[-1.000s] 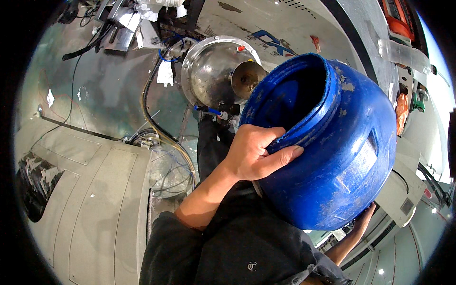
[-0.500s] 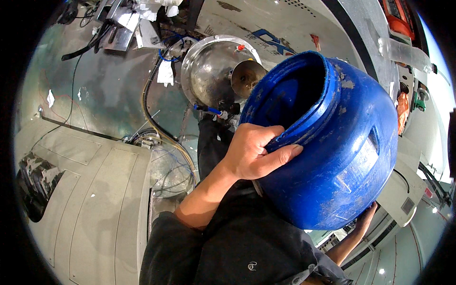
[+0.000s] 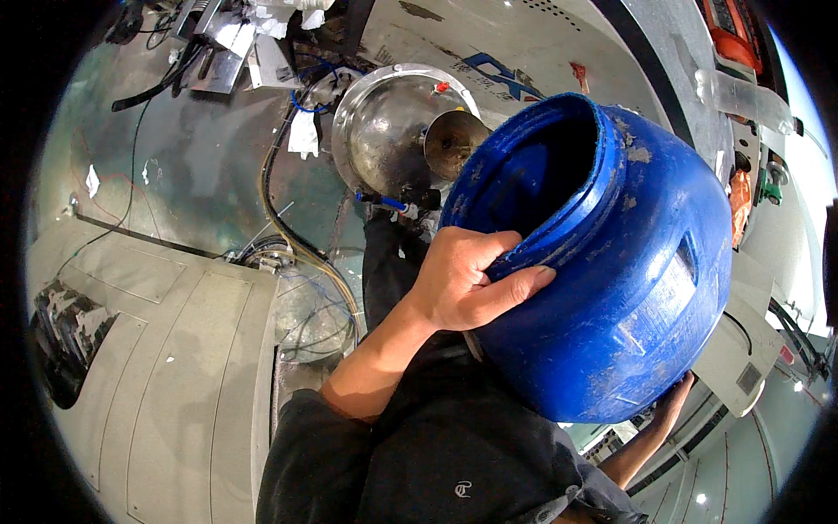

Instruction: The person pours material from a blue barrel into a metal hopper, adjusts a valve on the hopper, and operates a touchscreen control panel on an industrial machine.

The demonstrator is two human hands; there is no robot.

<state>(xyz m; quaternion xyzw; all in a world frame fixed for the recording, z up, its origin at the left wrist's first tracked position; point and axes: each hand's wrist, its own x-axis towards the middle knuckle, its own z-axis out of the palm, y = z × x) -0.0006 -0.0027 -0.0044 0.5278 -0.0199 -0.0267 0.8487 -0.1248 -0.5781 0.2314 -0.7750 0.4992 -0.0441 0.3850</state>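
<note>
fingers [image 3: 489, 253] of the left hand [image 3: 463, 279] are clenched over the rim of the blue drum [image 3: 611, 262], thumb laid along the outer lip. the right hand [image 3: 668, 406] cups the drum's base at 5 o'clock, fingertips showing, palm hidden; it appears to be bearing weight. drum is held off the ground, tilted, mouth toward 11 o'clock, facing the steel funnel [image 3: 384, 131] and its brass spout [image 3: 454, 140]. the mouth is near the funnel, not touching. hoses [image 3: 297, 236] trail across the floor at 9 o'clock. judgement: to pour cleanly, keep the rim grip firm, raise the base gradually with the right hand, and line the lip over the funnel before tipping further.
</note>
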